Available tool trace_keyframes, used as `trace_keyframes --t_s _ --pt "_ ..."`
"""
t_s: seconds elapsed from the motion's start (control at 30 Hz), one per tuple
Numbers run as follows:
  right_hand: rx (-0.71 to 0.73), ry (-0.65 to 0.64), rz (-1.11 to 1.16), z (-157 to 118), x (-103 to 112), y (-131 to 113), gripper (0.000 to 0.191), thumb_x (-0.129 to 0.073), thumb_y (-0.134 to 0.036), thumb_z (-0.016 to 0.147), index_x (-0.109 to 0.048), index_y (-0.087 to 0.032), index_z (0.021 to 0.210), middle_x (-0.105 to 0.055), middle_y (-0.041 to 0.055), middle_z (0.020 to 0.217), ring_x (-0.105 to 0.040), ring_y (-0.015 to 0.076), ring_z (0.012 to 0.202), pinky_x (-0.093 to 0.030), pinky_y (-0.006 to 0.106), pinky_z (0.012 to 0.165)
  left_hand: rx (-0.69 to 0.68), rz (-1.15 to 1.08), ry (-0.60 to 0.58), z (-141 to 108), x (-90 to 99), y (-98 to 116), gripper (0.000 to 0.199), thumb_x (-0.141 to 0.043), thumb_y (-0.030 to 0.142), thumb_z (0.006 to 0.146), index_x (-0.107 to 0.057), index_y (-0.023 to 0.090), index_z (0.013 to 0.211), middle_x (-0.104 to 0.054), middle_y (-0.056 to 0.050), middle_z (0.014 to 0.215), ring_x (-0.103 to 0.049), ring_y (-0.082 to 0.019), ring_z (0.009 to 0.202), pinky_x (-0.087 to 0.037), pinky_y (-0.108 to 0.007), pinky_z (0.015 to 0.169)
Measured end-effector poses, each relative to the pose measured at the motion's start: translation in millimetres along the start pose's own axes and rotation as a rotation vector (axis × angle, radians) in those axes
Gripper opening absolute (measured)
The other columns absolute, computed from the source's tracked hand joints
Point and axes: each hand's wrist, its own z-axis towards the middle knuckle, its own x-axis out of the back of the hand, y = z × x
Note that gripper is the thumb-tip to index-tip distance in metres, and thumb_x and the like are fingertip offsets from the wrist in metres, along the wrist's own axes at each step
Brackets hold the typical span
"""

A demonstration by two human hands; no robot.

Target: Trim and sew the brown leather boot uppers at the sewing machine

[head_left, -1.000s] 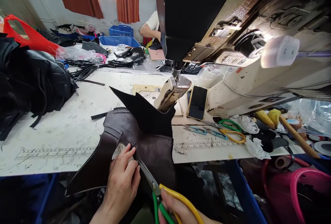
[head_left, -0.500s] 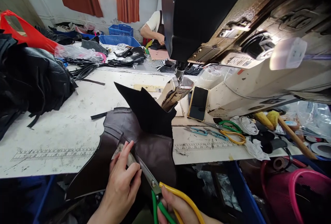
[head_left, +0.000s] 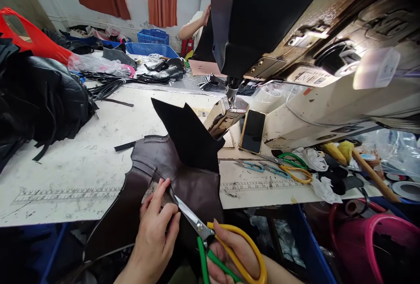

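Note:
A dark brown leather piece [head_left: 200, 192] with a black backing flap [head_left: 187, 131] lies over the front edge of the table. My left hand [head_left: 154, 231] grips it near the middle, index and middle fingers stretched along a seam and the other fingers bent against the leather. In my right hand [head_left: 243, 249] is a pair of scissors [head_left: 197, 222] with one yellow and one green handle. Their blades are partly open, with the bright upper blade lying over the leather just right of my left fingers. The lower blade is mostly hidden.
A sewing machine head [head_left: 262, 26] overhangs the post [head_left: 223, 117] behind the flap. A phone [head_left: 252, 131], thread snips [head_left: 251, 166] and other scissors [head_left: 298, 170] lie to the right. Black leather pieces [head_left: 49, 100] are piled at left. A co-worker's arm [head_left: 193, 28] shows behind.
The scissors have drawn back right and slightly down from my left fingers, showing more of the upper blade. My left hand stays put. The co-worker's hand has risen.

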Motion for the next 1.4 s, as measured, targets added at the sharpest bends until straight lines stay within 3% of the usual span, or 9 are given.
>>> trace_keyframes --t_s 0.07,0.17,0.3,0.4,0.63,0.87,1.13,1.27,1.4 --pt "0.044 0.026 -0.02 3 1 2 0.088 -0.02 -0.091 0.076 -0.055 -0.014 0.05 -0.037 -0.0022 0.033 -0.029 0.007 0.024 -0.015 0.021 0.026 0.006 -0.002 0.0 0 -0.5 0 0.012 -0.045 0.01 0.09 -0.049 0.021 0.089 -0.039 -0.024 0.146 -0.037 -0.035 0.139 -0.045 -0.054 0.092" --pt "0.095 0.18 -0.122 5 -4 7 0.082 -0.032 -0.087 0.078 -0.055 -0.013 0.05 -0.037 -0.0022 0.034 -0.032 0.0062 0.028 -0.018 0.019 0.03 0.025 -0.008 -0.026 -1 -1.3 -1 0.011 -0.045 0.011 0.091 -0.05 0.021 0.089 -0.035 -0.024 0.149 -0.032 -0.036 0.141 -0.044 -0.057 0.093" --pt "0.083 0.32 -0.161 6 -10 10 0.081 -0.033 -0.085 0.078 -0.053 -0.014 0.046 -0.035 -0.0023 0.033 -0.035 0.006 0.032 -0.027 0.017 0.036 0.066 -0.008 -0.079 -5 -1.2 -2 0.011 -0.046 0.013 0.091 -0.052 0.022 0.089 -0.031 -0.02 0.153 -0.02 -0.037 0.146 -0.043 -0.061 0.096" --pt "0.029 0.381 -0.173 5 -14 6 0.079 -0.034 -0.083 0.08 -0.055 -0.013 0.048 -0.037 -0.0026 0.034 -0.034 0.0055 0.03 -0.025 0.017 0.034 0.066 -0.004 -0.106 -6 -0.5 -2 0.011 -0.046 0.014 0.091 -0.053 0.021 0.089 -0.027 -0.018 0.156 -0.016 -0.037 0.147 -0.041 -0.063 0.097" --pt "0.047 0.337 -0.119 5 -26 -8 0.076 -0.046 -0.087 0.07 -0.052 -0.015 0.049 -0.034 -0.0049 0.034 -0.032 0.0056 0.025 -0.016 0.018 0.026 0.029 0.007 -0.088 -3 1.8 -2 0.011 -0.047 0.012 0.09 -0.053 0.02 0.087 -0.024 -0.021 0.156 -0.017 -0.04 0.146 -0.043 -0.063 0.096" --pt "-0.092 0.385 -0.178 1 -36 -29 0.068 -0.044 -0.081 0.078 -0.051 -0.016 0.059 -0.038 -0.0061 0.036 -0.032 0.006 0.024 -0.027 0.016 0.024 0.015 0.002 -0.092 -5 3.4 -2 0.012 -0.046 0.011 0.089 -0.055 0.019 0.086 -0.017 -0.022 0.158 -0.017 -0.041 0.146 -0.043 -0.063 0.096" --pt "-0.138 0.412 -0.322 -2 -40 -50 0.068 -0.044 -0.082 0.077 -0.051 -0.017 0.058 -0.037 -0.0064 0.032 -0.029 0.0064 0.021 -0.032 0.017 0.023 0.032 -0.036 -0.087 -6 3.2 -3 0.013 -0.046 0.011 0.089 -0.054 0.019 0.086 -0.014 -0.023 0.159 -0.017 -0.042 0.146 -0.04 -0.07 0.095" --pt "-0.122 0.388 -0.332 -1 -38 -51 0.067 -0.044 -0.08 0.079 -0.05 -0.017 0.058 -0.036 -0.0066 0.03 -0.029 0.007 0.02 -0.031 0.017 0.021 0.069 -0.087 -0.101 -6 3.6 -3 0.012 -0.045 0.012 0.091 -0.054 0.02 0.087 -0.011 -0.021 0.161 -0.015 -0.04 0.147 -0.038 -0.069 0.098" --pt "-0.106 0.369 -0.331 -2 -35 -53 0.067 -0.045 -0.078 0.081 -0.05 -0.016 0.058 -0.035 -0.0071 0.031 -0.03 0.0065 0.02 -0.03 0.016 0.022 0.19 -0.267 -0.079 -6 9.5 -6 0.013 -0.044 0.019 0.093 -0.053 0.022 0.084 -0.016 -0.014 0.161 -0.025 -0.034 0.145 -0.041 -0.06 0.103"
